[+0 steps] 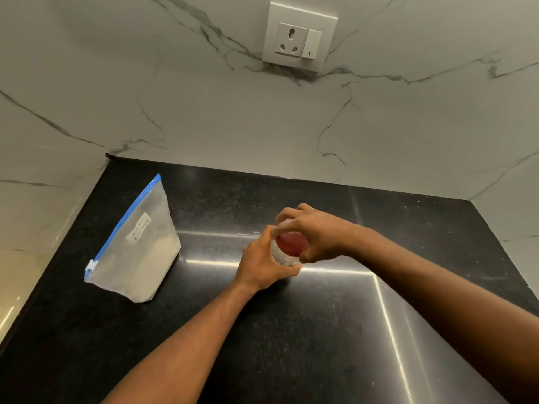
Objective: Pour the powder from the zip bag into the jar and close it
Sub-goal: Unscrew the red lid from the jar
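A clear zip bag (137,246) with a blue slider strip and a white handwritten label stands on the black counter at the left, holding pale powder; its zip looks closed. A small clear jar (284,258) with a red lid (291,243) stands at the counter's middle. My left hand (262,265) wraps around the jar's body from the left. My right hand (315,233) grips the red lid from above and the right, its fingers curled over the rim. Most of the jar is hidden by both hands.
The black polished counter (320,330) sits in a corner of white marble walls. A wall socket with a switch (299,39) is mounted high on the back wall. The counter's left edge (43,287) runs close beside the bag.
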The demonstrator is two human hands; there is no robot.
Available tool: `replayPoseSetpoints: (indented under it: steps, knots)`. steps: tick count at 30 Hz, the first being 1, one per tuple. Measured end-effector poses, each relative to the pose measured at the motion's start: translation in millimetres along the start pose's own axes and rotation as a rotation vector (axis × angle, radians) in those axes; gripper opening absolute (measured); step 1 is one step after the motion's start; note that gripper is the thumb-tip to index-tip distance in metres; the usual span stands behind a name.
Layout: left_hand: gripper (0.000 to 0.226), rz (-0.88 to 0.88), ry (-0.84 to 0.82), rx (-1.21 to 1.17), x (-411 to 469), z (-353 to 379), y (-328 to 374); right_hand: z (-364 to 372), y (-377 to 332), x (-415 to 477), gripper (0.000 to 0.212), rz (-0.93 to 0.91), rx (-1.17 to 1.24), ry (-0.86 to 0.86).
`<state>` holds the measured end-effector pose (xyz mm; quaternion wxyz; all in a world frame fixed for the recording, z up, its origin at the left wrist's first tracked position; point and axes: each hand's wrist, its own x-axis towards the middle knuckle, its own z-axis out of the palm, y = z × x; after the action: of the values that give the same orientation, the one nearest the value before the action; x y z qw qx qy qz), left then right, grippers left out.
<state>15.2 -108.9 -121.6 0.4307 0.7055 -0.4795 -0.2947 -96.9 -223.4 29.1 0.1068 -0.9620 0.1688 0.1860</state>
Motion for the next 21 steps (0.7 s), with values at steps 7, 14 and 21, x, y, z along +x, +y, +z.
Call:
replayPoseSetpoints:
  steps: [7,14,21]
  knots:
    - [0.086,-0.039,-0.004,0.028,0.8,2.8,1.5,-1.4,-4.2,6.4,0.093,0.264,-0.237,0.139]
    - [0.091,-0.074,0.006,0.061,0.1,3.3,4.3,-4.9,-13.0,14.2,0.064,0.114,-0.158,-0.006]
    - [0.09,-0.012,-0.036,0.035,0.4,0.3,0.0,-17.9,-4.7,0.0,0.061,0.098,0.113,0.091]
